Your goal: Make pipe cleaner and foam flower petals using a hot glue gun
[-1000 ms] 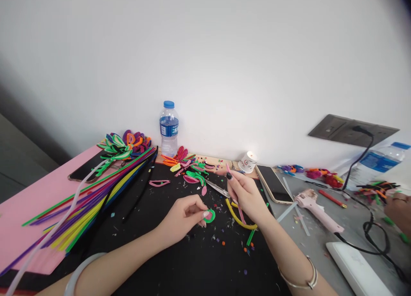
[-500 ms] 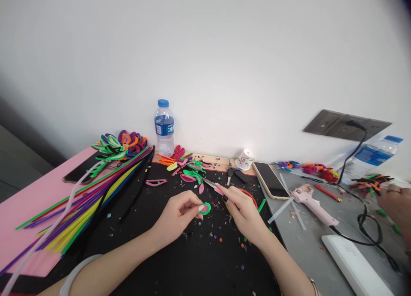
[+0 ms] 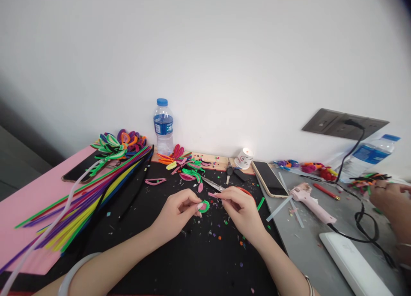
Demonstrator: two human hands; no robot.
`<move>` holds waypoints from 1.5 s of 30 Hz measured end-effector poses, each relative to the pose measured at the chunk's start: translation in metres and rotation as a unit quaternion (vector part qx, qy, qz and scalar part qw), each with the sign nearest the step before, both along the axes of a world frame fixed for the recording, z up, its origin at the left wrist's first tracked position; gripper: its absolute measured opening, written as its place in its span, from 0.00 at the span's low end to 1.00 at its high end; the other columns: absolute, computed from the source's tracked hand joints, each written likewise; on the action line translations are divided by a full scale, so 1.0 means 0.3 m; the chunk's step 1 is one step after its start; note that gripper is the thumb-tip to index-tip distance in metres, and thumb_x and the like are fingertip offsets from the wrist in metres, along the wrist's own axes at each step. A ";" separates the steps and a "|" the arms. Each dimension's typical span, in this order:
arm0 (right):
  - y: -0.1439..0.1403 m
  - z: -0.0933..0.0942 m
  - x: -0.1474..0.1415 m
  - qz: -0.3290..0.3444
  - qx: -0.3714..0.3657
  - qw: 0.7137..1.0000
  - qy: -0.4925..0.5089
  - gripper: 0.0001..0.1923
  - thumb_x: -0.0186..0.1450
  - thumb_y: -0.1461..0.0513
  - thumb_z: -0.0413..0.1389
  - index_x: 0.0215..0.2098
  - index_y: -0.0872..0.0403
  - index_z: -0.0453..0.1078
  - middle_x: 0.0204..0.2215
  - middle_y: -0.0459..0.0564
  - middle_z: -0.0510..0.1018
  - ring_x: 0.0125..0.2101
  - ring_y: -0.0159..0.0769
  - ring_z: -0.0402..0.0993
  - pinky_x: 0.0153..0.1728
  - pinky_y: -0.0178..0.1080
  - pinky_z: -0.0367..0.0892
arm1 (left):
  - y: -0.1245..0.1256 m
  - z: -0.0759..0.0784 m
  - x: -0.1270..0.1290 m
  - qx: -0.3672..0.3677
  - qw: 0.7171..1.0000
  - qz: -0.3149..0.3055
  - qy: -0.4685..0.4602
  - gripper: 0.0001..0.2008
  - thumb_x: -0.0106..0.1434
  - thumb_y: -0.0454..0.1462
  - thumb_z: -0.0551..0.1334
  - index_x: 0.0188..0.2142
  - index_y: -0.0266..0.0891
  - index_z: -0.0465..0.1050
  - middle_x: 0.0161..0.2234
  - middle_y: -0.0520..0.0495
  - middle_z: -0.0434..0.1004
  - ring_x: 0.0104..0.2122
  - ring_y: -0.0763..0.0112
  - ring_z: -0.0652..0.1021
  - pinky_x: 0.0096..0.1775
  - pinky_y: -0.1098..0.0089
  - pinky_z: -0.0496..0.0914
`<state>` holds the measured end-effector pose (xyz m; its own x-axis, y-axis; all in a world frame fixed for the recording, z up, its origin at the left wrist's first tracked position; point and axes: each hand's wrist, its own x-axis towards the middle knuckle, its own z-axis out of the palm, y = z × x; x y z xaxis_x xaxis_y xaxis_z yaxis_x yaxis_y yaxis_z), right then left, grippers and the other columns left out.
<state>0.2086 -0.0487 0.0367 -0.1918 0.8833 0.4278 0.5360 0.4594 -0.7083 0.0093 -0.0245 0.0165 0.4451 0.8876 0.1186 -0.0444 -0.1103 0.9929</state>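
- Left hand (image 3: 178, 210) pinches a green loop (image 3: 204, 206) steady above the black surface (image 3: 192, 261).
- Right hand (image 3: 242, 208), at the loop's 3 o'clock, grips a pink piece (image 3: 212, 195), tip aimed at it.
- Scissors (image 3: 213, 185) lie at 12 o'clock, within reach.

Two clear plastic water bottles with blue caps stand here, one by the wall (image 3: 163, 127) and one at the far right (image 3: 369, 156). Two dark smartphones lie flat, one on the pink sheet (image 3: 80, 171), one beside the single pink hot-glue gun (image 3: 310, 203). One pair of metal scissors (image 3: 213, 185). One small white paper cup (image 3: 243, 158). Three hands show: the person's left (image 3: 180, 210) and right (image 3: 242, 210), and a co-worker's (image 3: 387, 197).
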 end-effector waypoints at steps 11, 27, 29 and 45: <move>-0.009 0.023 -0.007 0.045 0.023 0.998 -0.023 0.14 0.64 0.67 0.48 0.39 0.50 0.74 0.32 0.50 0.75 0.32 0.34 0.72 0.33 0.36 0.68 | -0.002 0.012 -0.001 0.003 1.000 0.008 0.002 0.07 0.58 0.37 0.61 0.27 0.35 0.68 0.27 0.52 0.68 0.26 0.74 0.75 0.30 0.72 0.70; -0.007 0.008 0.001 0.056 0.016 0.997 -0.045 0.15 0.65 0.68 0.47 0.40 0.50 0.74 0.33 0.51 0.73 0.34 0.34 0.71 0.35 0.36 0.67 | -0.001 0.003 -0.006 0.012 1.000 0.002 0.009 0.06 0.59 0.36 0.60 0.28 0.35 0.68 0.28 0.51 0.68 0.26 0.74 0.75 0.31 0.72 0.71; -0.006 0.009 0.000 0.057 0.019 0.997 -0.044 0.15 0.65 0.69 0.47 0.40 0.51 0.74 0.33 0.51 0.73 0.34 0.33 0.71 0.35 0.36 0.67 | -0.002 0.002 -0.005 0.013 1.000 0.002 0.009 0.06 0.59 0.36 0.60 0.28 0.35 0.68 0.28 0.51 0.68 0.26 0.74 0.75 0.31 0.72 0.71; -0.005 0.002 0.001 0.070 0.019 0.996 -0.050 0.15 0.65 0.70 0.47 0.41 0.52 0.73 0.33 0.51 0.72 0.33 0.33 0.70 0.34 0.35 0.66 | 0.000 0.006 -0.001 -0.030 0.999 0.016 0.003 0.05 0.58 0.36 0.60 0.35 0.37 0.67 0.29 0.52 0.72 0.27 0.74 0.76 0.32 0.72 0.72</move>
<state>0.2090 -0.0503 0.0373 -0.3556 0.8287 0.4321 0.5321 0.5596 -0.6354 0.0089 -0.0247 0.0182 0.4172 0.9066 0.0628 -0.0359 -0.0526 0.9980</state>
